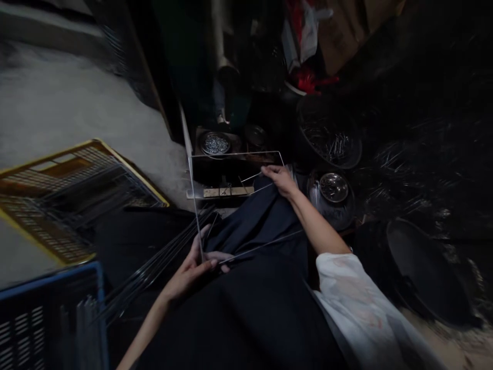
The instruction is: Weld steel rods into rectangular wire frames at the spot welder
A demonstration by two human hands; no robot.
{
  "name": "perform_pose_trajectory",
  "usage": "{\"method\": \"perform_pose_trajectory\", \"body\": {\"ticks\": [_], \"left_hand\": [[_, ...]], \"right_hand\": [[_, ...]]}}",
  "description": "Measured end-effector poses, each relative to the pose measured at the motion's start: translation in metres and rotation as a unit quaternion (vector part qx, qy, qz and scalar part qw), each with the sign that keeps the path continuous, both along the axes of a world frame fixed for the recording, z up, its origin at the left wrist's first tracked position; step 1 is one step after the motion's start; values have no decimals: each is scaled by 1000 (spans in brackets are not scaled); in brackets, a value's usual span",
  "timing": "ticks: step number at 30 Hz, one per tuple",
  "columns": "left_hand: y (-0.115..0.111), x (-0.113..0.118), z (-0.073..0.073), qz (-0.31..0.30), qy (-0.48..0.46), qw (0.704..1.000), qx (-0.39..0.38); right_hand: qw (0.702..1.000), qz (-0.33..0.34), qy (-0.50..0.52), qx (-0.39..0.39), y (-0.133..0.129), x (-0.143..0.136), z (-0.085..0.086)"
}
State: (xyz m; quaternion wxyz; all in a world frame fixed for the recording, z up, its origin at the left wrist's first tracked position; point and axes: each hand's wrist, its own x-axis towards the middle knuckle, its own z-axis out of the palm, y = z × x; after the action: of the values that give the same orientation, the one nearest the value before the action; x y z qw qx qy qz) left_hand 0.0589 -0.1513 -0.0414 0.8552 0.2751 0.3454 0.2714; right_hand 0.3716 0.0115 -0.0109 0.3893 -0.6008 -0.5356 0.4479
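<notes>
A thin rectangular metal wire frame (194, 200) is held up over my lap, its far bar level and its near bar running across the dark cloth. My left hand (196, 262) grips its near left corner, thumb stretched along the near bar. At the far right side, my right hand (280, 180) is closed, with a thin metal wire (251, 178) sticking out from the fingertips to the left. Beyond them sits a wooden block (229, 191) on a metal bar. A bundle of long thin rods (162, 254) lies across my left leg, beside the left hand.
A yellow crate (94, 144) holding metal rods and a blue crate (100, 288) stand left. Ahead is a dish of small metal parts (214, 144). On the right are a dark basin of wire pieces (327, 136), a shiny metal bowl (334, 187) and a large dark pan (427, 272).
</notes>
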Motion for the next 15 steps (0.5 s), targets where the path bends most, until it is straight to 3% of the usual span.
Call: {"method": "perform_pose_trajectory", "body": {"ticks": [5, 12, 15], "left_hand": [[-1, -6, -4, 11, -16, 1000, 0], [-1, -7, -14, 0, -16, 1000, -6], [0, -6, -14, 11, -16, 1000, -10]], "right_hand": [[981, -97, 136, -102, 18, -30, -36], [921, -233, 265, -167, 45, -50, -62], [899, -241, 326, -167, 54, -57, -67]]}}
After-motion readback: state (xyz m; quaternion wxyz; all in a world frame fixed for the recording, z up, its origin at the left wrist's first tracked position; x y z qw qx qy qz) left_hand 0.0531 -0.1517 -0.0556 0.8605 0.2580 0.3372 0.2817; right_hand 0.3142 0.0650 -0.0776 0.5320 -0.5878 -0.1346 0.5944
